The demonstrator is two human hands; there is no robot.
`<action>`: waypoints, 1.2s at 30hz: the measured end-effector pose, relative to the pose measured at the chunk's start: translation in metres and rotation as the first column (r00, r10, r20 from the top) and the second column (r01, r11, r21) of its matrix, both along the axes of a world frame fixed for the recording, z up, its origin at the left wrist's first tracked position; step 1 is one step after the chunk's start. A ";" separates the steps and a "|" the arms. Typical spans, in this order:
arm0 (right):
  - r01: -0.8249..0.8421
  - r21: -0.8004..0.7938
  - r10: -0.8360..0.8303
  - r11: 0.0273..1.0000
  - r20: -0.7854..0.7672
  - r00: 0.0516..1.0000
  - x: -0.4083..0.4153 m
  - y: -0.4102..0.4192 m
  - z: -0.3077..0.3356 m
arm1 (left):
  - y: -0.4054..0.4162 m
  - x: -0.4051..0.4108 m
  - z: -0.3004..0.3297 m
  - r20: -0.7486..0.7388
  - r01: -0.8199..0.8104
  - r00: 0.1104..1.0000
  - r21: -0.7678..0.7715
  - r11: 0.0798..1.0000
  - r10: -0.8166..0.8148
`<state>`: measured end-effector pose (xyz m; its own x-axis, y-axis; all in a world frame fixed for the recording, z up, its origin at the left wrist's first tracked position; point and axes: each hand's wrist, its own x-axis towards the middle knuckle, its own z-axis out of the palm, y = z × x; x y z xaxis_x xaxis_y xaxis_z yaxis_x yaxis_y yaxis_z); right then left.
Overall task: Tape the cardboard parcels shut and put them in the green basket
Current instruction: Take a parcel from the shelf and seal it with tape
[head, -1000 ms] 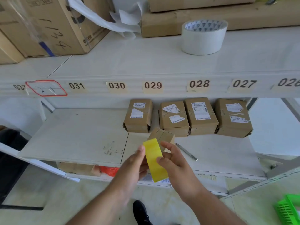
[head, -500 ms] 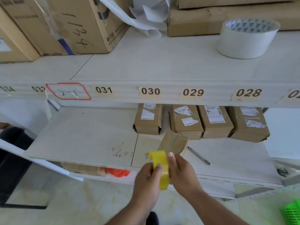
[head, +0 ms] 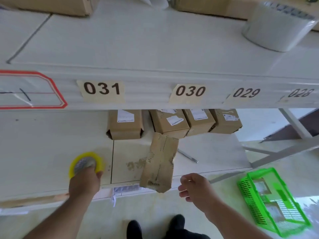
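though the green basket (head: 274, 204) on the floor already holds what look like parcels, five remain on the shelf (head: 51, 144). left of the nearest parcel (head: 159, 163), the left hand (head: 84, 181) grips yellow tape (head: 86, 163); the right hand (head: 195, 187) hovers loosely curled, empty.

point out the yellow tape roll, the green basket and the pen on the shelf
yellow tape roll (head: 98, 158): head view, upper right of its yellow band
green basket (head: 246, 190): head view, slatted left wall
pen (head: 187, 155): head view, middle of its barrel
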<state>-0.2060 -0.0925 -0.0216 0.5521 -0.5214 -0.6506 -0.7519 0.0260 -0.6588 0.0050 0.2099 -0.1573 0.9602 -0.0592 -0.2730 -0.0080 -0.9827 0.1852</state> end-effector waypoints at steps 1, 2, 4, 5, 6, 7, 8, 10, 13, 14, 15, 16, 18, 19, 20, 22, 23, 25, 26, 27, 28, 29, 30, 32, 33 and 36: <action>0.022 0.012 -0.022 1.000 -0.012 1.000 0.001 0.001 -0.002 | 0.001 0.001 -0.002 0.015 0.030 0.999 0.034 0.999 -0.030; 0.041 0.024 -0.041 0.999 -0.020 0.999 0.003 0.002 -0.005 | 0.001 0.001 -0.003 0.016 0.046 0.999 0.057 0.997 -0.047; 0.061 0.048 -0.060 0.997 -0.028 0.998 0.009 0.001 -0.011 | -0.001 0.000 -0.003 0.007 0.029 1.000 0.036 0.999 -0.029; 0.066 0.056 -0.064 0.996 -0.029 0.998 0.014 0.001 -0.015 | -0.004 -0.003 -0.001 0.013 0.014 1.000 -0.018 1.000 -0.013; 0.063 0.060 -0.061 0.996 -0.028 0.998 0.019 0.001 -0.020 | -0.012 -0.010 0.006 0.043 -0.006 0.999 -0.129 0.992 0.012; 0.047 0.055 -0.045 0.997 -0.030 0.999 0.023 0.001 -0.024 | -0.025 -0.022 0.018 0.076 -0.016 0.996 -0.281 0.960 0.039; 0.018 0.042 -0.017 0.999 -0.034 0.999 0.026 0.002 -0.028 | -0.043 -0.036 0.034 0.036 -0.040 0.998 -0.423 0.905 0.061; -0.027 0.018 0.027 0.999 -0.030 0.999 0.029 0.006 -0.037 | -0.083 -0.065 0.066 -0.159 -0.109 0.987 -0.585 0.803 0.018; -0.059 -0.007 0.058 0.998 -0.028 0.998 0.028 0.018 -0.048 | -0.120 -0.088 0.070 -0.314 -0.036 0.936 -0.530 0.847 -0.157; -0.051 -0.028 0.050 0.998 -0.031 0.998 0.026 0.024 -0.048 | -0.124 -0.087 0.068 -0.304 0.014 0.935 -0.489 0.872 -0.185; -0.032 -0.047 0.030 0.998 -0.030 0.999 0.025 0.031 -0.048 | -0.126 -0.082 0.064 -0.292 0.055 0.933 -0.463 0.885 -0.211; -0.011 -0.056 0.010 0.998 -0.028 1.000 0.024 0.039 -0.049 | -0.127 -0.075 0.063 -0.295 0.080 0.926 -0.455 0.887 -0.235; 0.009 -0.062 -0.011 0.998 -0.032 0.999 0.024 0.051 -0.048 | -0.127 -0.060 0.062 -0.302 0.120 0.910 -0.461 0.879 -0.283; 0.007 -0.058 -0.009 0.998 -0.036 0.999 0.025 0.055 -0.047 | -0.127 -0.056 0.063 -0.301 0.129 0.908 -0.464 0.877 -0.292; 0.001 -0.047 -0.003 0.999 -0.038 0.999 0.025 0.057 -0.046 | -0.125 -0.054 0.065 -0.297 0.131 0.910 -0.455 0.881 -0.289; -0.012 -0.036 0.011 0.999 -0.020 1.000 0.025 0.055 -0.043 | -0.122 -0.056 0.062 -0.269 0.137 0.925 -0.423 0.896 -0.269; -0.029 -0.082 0.027 0.996 -0.022 0.999 0.022 0.052 -0.042 | -0.122 -0.060 0.061 -0.246 0.134 0.935 -0.417 0.899 -0.254; -0.111 -0.372 0.106 0.921 -0.034 0.994 0.015 0.044 -0.043 | -0.125 -0.069 0.061 -0.238 0.087 0.944 -0.487 0.869 -0.228; -0.159 -0.516 0.192 0.842 0.012 0.981 0.013 0.041 -0.045 | -0.128 -0.072 0.062 -0.262 0.026 0.943 -0.562 0.827 -0.207; -0.220 -0.616 0.337 0.756 0.077 0.939 0.014 0.040 -0.046 | -0.131 -0.075 0.063 -0.299 -0.059 0.938 -0.636 0.769 -0.176; -0.321 -0.682 0.514 0.657 0.093 0.853 0.015 0.040 -0.051 | -0.133 -0.076 0.064 -0.361 -0.156 0.922 -0.679 0.718 -0.141; -0.416 -0.739 0.667 0.530 0.060 0.742 0.017 0.040 -0.058 | -0.135 -0.077 0.066 -0.430 -0.254 0.896 -0.701 0.667 -0.112; -0.478 -0.787 0.766 0.390 -0.010 0.643 0.019 0.040 -0.066 | -0.135 -0.078 0.069 -0.490 -0.332 0.867 -0.702 0.630 -0.089; -0.529 -0.819 0.818 0.222 -0.140 0.559 0.025 0.037 -0.076 | -0.135 -0.080 0.070 -0.524 -0.366 0.847 -0.690 0.625 -0.083; -0.530 -0.827 0.806 0.189 -0.179 0.565 0.029 0.035 -0.076 | -0.135 -0.080 0.070 -0.527 -0.366 0.846 -0.687 0.628 -0.083; -0.572 -0.797 0.749 0.193 -0.257 0.611 0.042 0.028 -0.076 | -0.137 -0.079 0.068 -0.537 -0.385 0.841 -0.675 0.629 -0.062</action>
<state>-0.1644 -0.0642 -0.0972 0.9917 -0.0998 -0.0815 -0.1136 -0.9756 -0.1877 -0.0736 0.0728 -0.0890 0.7270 -0.3079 -0.6138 0.4419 -0.4744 0.7614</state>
